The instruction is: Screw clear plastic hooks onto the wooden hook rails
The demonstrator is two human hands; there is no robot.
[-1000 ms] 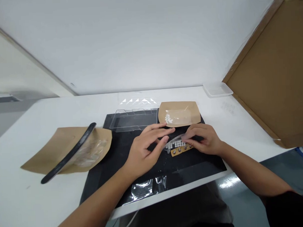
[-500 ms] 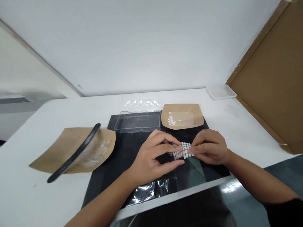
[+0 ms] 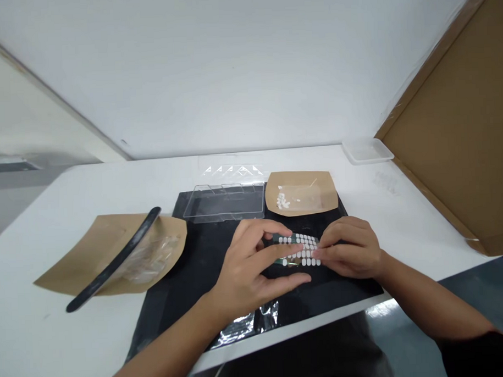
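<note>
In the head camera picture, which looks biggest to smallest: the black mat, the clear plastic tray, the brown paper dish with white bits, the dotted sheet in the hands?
1. black mat
2. clear plastic tray
3. brown paper dish, nearly tray-sized, so unsure
4. dotted sheet

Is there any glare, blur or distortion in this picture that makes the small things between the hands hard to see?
Head view: glare shines on the crinkled clear film at the black mat front edge; the table edges bend from lens distortion; the sheet of white dots between the left hand and right hand is slightly soft, yet the dots are separable.
</note>
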